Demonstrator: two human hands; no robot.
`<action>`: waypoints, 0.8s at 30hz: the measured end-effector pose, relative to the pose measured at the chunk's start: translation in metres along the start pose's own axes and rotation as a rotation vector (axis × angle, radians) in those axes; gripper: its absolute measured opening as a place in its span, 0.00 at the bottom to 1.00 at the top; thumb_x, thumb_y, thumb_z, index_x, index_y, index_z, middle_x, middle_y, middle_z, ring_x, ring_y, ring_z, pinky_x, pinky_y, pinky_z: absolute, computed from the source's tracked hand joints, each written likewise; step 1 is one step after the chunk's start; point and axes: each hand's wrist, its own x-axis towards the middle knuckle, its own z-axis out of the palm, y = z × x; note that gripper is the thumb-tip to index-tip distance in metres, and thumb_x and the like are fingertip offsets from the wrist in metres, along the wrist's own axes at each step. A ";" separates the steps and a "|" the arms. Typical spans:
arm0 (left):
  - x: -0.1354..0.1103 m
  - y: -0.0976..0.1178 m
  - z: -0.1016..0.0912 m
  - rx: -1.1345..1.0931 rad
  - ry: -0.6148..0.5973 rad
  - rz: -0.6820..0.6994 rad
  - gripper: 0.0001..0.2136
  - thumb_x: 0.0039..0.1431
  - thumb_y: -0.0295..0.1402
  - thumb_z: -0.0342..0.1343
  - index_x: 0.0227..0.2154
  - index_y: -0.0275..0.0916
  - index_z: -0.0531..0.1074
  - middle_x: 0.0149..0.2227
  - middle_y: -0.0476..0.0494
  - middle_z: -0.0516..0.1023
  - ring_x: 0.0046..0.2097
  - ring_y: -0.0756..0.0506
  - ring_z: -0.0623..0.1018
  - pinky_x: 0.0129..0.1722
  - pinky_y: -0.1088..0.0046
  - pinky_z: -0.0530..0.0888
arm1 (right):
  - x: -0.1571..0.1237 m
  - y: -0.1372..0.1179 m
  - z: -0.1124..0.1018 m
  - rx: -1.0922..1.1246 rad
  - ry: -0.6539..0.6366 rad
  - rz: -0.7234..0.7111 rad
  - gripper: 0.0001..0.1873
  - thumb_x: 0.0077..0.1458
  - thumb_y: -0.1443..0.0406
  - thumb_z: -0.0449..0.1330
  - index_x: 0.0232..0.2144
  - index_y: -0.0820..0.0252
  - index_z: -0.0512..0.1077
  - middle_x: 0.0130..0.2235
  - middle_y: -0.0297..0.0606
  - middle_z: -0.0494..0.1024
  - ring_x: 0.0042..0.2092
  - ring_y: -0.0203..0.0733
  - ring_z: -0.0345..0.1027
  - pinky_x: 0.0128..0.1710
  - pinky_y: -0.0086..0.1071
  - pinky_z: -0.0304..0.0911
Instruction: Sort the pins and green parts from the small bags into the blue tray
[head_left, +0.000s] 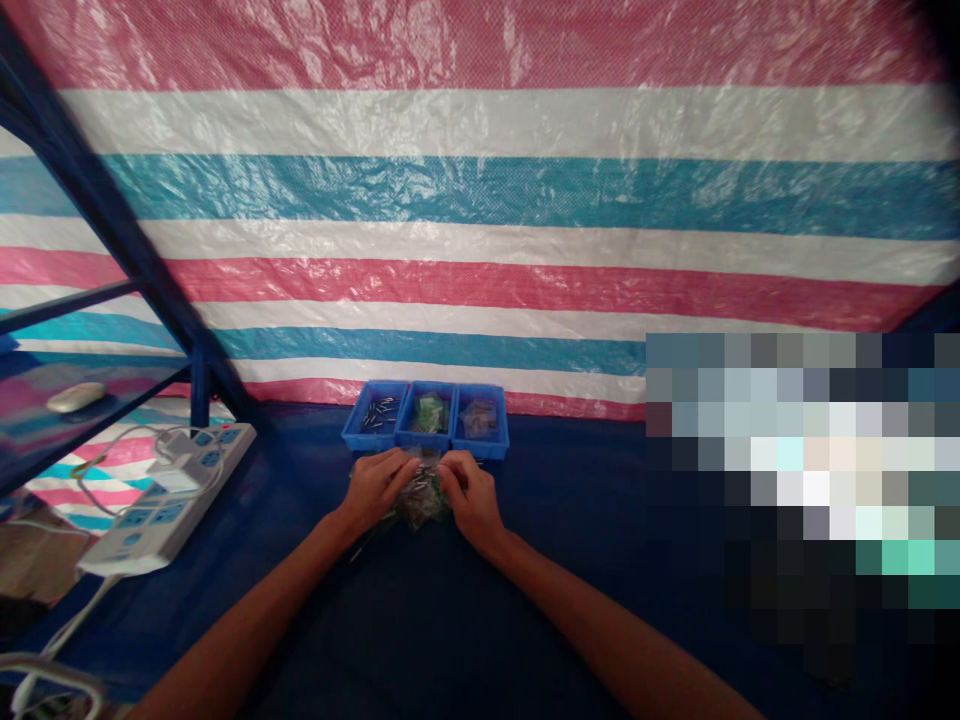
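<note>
Between my two hands, on the dark blue tabletop, lies a small heap of clear plastic bags (pixel 421 507) with thin silvery metal pieces among them. My left hand (pixel 377 487) is closed, its thumb and fingers pinching the left side of a clear bag at the top of the heap. On the other side my right hand (pixel 471 492) is also closed, with bent fingertips at the bag's right edge. Fine detail at the fingertips is blurred. Just beyond stand three blue bins: the left bin (pixel 349 437) holds loose metal pins, the middle bin (pixel 422 440) greenish packets, the right bin (pixel 480 441) clear or brownish packets.
A white power strip (pixel 124 550) with plugs and cables lies at the left. Dark blue frame bars (pixel 161 275) rise there, beside a shelf bearing a pale rounded object (pixel 76 397). A striped plastic sheet (pixel 480 190) hangs behind the table. Pixelation hides the right side.
</note>
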 end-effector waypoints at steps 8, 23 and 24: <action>-0.001 -0.001 0.000 -0.011 0.040 0.003 0.10 0.64 0.35 0.47 0.39 0.38 0.72 0.35 0.44 0.78 0.36 0.49 0.77 0.38 0.76 0.71 | 0.000 -0.001 -0.002 -0.026 -0.032 -0.007 0.12 0.63 0.60 0.48 0.31 0.59 0.65 0.26 0.31 0.65 0.27 0.34 0.60 0.27 0.26 0.54; -0.001 -0.003 0.003 -0.054 0.012 0.029 0.08 0.61 0.36 0.52 0.35 0.37 0.72 0.31 0.46 0.77 0.30 0.51 0.74 0.32 0.78 0.69 | -0.001 -0.003 -0.002 -0.061 -0.022 0.002 0.14 0.63 0.59 0.46 0.30 0.59 0.65 0.24 0.31 0.65 0.26 0.34 0.60 0.26 0.26 0.53; -0.001 -0.003 0.003 -0.060 0.006 0.033 0.08 0.61 0.36 0.52 0.35 0.37 0.72 0.31 0.45 0.77 0.30 0.51 0.74 0.32 0.77 0.69 | 0.000 -0.004 -0.003 -0.063 -0.022 0.001 0.15 0.64 0.59 0.46 0.29 0.59 0.65 0.24 0.31 0.65 0.26 0.34 0.60 0.26 0.26 0.53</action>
